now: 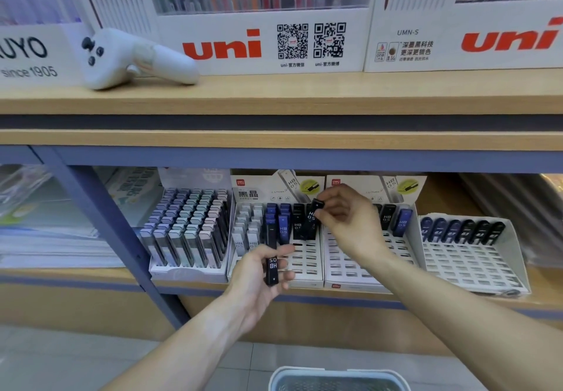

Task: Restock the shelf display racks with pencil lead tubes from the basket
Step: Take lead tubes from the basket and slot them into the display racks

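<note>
My left hand (pixel 259 271) holds a black HB 0.5 lead tube (pixel 272 264) upright in front of the middle white display rack (pixel 304 264). My right hand (pixel 347 223) pinches the top of another black lead tube (pixel 312 218) that stands tilted in the rack's back rows, beside blue tubes (pixel 283 226) and white ones. A second slotted rack (pixel 344 265) to the right holds a few black and blue tubes at its back. The basket's (pixel 335 378) white rim shows at the bottom edge; its contents are hidden.
A full rack of pastel tubes (pixel 185 232) stands to the left, and a rack with a row of dark tubes (pixel 463 232) to the far right. A white handheld controller (pixel 134 58) lies on the upper shelf. A blue shelf post (pixel 122 238) runs down on the left.
</note>
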Tool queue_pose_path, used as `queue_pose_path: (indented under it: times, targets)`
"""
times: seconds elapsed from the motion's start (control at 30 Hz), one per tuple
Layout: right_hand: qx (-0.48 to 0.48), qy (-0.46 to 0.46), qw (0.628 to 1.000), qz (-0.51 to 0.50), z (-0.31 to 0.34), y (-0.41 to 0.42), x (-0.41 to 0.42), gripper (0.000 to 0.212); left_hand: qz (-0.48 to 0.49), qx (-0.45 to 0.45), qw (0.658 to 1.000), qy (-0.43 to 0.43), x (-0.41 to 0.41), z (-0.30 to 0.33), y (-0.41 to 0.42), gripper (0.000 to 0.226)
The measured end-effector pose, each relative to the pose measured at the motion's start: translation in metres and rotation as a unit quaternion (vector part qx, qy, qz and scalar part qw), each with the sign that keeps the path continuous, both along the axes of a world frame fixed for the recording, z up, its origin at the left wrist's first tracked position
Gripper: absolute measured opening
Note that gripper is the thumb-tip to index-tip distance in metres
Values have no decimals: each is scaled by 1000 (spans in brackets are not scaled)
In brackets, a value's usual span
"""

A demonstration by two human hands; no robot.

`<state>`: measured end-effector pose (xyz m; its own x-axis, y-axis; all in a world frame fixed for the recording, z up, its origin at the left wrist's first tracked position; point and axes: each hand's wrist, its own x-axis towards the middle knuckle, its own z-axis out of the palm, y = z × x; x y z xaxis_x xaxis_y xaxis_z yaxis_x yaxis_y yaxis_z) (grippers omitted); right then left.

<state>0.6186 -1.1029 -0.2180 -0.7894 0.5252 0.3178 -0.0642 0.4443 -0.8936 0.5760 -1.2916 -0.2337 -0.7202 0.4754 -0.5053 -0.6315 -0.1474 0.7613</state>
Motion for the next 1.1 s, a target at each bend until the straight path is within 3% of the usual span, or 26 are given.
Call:
queue_pose_path:
  times: [0.17, 0.37, 0.47, 0.63, 0.8, 0.93, 1.1]
  targets:
    - [137, -30, 990, 20, -18, -7, -3, 24, 23, 15, 999, -16, 3, 7, 0, 26]
    - [178, -41, 982, 42, -20, -14, -7, 21, 16, 0, 1000, 5, 0, 5, -3, 24]
    - [202, -40, 978, 25, -21, -11, -9, 21, 5, -22, 999, 25, 1, 5, -5, 12]
    - [218, -58, 974, 23, -24, -8, -13, 21, -12, -48, 997, 64, -2, -3, -8, 29]
    - [258, -74, 963, 22, -27, -10, -16, 28, 10, -66, 992, 111, -1, -2, -8, 25]
    - [236, -52, 970, 2, -13, -9, -8, 24, 18, -80, 988, 131, -5, -4, -6, 22]
    - [105, -122, 979, 128, 1, -12, 10, 23, 18, -50, 988, 144, -1, -1, -2, 25]
